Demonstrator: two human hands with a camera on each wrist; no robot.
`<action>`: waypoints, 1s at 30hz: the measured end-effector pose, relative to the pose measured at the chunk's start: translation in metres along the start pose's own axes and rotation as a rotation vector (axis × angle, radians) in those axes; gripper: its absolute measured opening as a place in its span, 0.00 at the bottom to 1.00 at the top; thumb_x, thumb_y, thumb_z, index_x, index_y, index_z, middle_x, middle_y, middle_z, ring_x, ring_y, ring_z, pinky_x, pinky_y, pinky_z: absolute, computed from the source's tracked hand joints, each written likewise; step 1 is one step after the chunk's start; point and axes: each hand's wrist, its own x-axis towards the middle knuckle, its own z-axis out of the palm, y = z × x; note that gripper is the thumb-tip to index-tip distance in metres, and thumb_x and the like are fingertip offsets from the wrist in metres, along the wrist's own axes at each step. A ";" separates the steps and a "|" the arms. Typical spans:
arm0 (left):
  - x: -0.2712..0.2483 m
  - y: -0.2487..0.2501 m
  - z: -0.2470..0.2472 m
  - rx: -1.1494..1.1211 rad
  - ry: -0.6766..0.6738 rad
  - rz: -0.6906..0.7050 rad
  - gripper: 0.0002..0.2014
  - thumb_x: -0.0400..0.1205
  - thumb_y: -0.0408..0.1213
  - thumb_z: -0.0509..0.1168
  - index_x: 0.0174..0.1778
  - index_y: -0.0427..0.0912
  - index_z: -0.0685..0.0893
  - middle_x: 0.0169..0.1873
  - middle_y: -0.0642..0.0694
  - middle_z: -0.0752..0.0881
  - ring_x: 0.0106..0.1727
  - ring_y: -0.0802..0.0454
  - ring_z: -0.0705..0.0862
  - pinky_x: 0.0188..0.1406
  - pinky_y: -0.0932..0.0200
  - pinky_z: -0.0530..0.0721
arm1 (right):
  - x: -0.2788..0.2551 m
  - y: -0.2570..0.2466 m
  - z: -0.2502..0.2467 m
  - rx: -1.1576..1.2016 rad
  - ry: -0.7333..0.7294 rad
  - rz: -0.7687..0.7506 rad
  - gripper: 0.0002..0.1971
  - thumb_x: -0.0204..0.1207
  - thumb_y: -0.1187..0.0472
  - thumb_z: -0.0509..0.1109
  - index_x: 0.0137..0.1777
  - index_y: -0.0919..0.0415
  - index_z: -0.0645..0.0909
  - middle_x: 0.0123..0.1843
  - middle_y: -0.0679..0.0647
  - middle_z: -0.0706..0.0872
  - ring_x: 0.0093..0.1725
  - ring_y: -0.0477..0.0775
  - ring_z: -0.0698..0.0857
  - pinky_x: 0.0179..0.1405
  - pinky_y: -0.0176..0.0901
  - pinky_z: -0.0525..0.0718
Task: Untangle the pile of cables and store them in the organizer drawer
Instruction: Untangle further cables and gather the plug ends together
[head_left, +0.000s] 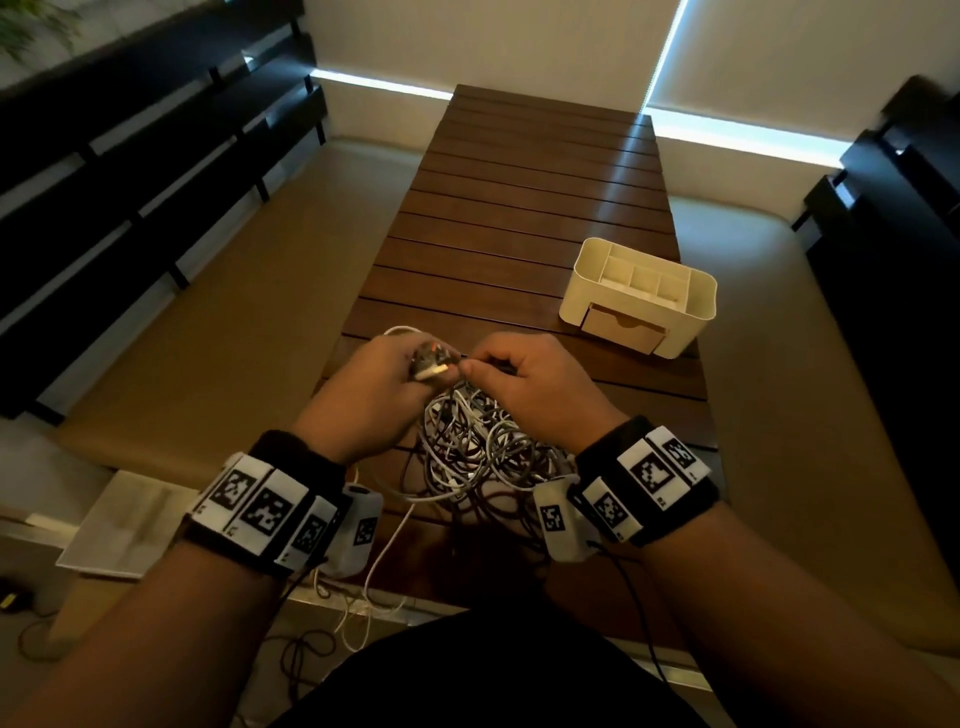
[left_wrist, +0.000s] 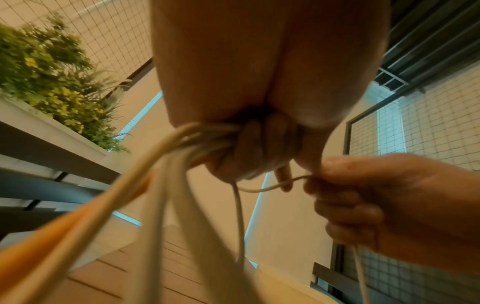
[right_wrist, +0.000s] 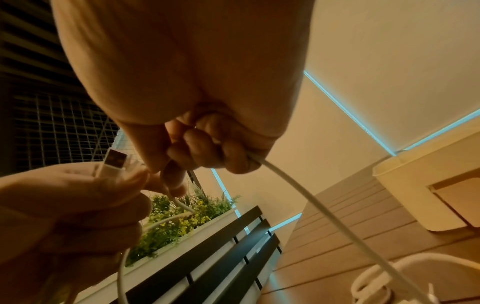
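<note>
A tangled pile of white, grey and dark cables lies on the near end of the slatted wooden table. My left hand is raised over the pile and grips a small coiled bundle of white cable, whose USB plug sticks out between its fingers. Close beside it, my right hand curls round a white cable that runs down to the pile. The cream organizer stands at the right of the table, its small drawer facing me and nearly closed.
Dark slatted benches line the left side and the far right. A planter with green and yellow plants sits on the left. Loose cables hang over the table's near edge to the floor.
</note>
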 end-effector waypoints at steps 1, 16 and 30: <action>0.001 0.000 0.001 0.012 -0.015 0.011 0.06 0.85 0.43 0.67 0.50 0.47 0.87 0.39 0.51 0.86 0.33 0.61 0.81 0.34 0.60 0.79 | 0.001 -0.002 -0.002 0.004 0.010 -0.023 0.08 0.85 0.55 0.68 0.50 0.56 0.88 0.37 0.45 0.84 0.34 0.43 0.80 0.32 0.35 0.77; -0.007 -0.003 -0.015 -0.022 0.156 -0.055 0.12 0.85 0.39 0.68 0.41 0.33 0.85 0.31 0.36 0.82 0.26 0.56 0.70 0.29 0.58 0.69 | -0.022 0.020 -0.003 0.074 0.041 0.136 0.08 0.86 0.53 0.65 0.47 0.48 0.84 0.36 0.47 0.83 0.31 0.38 0.76 0.33 0.35 0.75; -0.018 0.019 -0.001 -0.006 0.146 0.013 0.15 0.86 0.42 0.66 0.36 0.38 0.80 0.27 0.49 0.77 0.24 0.61 0.70 0.24 0.70 0.69 | -0.011 -0.026 -0.010 0.038 0.062 -0.116 0.07 0.86 0.58 0.66 0.51 0.56 0.85 0.35 0.46 0.81 0.29 0.40 0.76 0.28 0.31 0.75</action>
